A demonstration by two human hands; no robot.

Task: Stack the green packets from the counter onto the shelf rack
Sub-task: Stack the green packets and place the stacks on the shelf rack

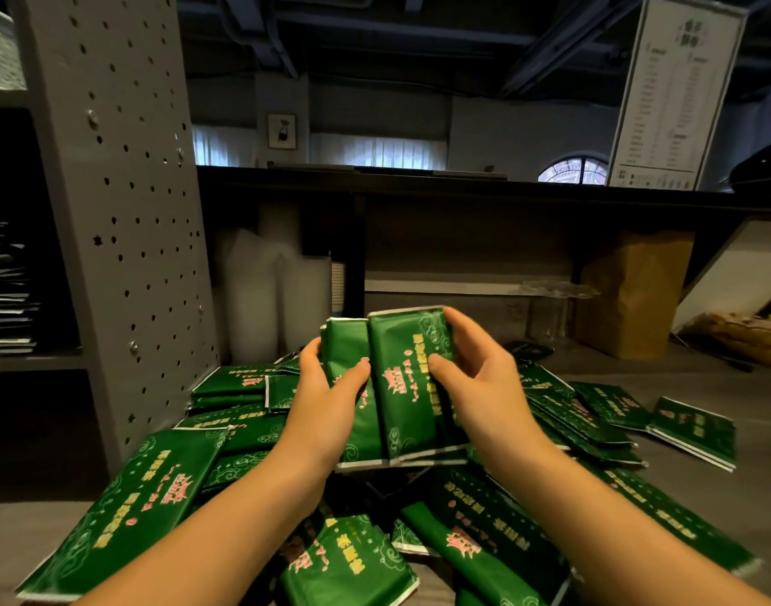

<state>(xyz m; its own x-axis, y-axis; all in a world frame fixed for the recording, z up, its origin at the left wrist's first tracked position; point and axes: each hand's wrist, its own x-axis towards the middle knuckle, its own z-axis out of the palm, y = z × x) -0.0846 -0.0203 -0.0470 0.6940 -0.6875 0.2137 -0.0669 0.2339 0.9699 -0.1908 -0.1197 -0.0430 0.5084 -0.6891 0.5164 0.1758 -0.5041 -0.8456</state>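
Both hands hold a small bundle of green packets (401, 387) upright above the pile, printed with pink and yellow text. My left hand (327, 400) grips the bundle's left side, thumb across the front. My right hand (480, 382) grips its right side, thumb on the front packet and fingers curled over the top edge. Several more green packets (156, 500) lie scattered in a loose heap on the grey counter (681, 365) below and around my forearms. The grey perforated shelf rack (117, 203) stands at the left, with dark flat items stacked on its shelf (7, 290).
Stacks of translucent plastic cups (261, 295) stand behind the pile beside the rack. A brown paper bag (633, 295) and clear cups (550, 308) sit at the back right under a dark upper ledge (462, 185). A white menu stand (676, 94) rises on that ledge.
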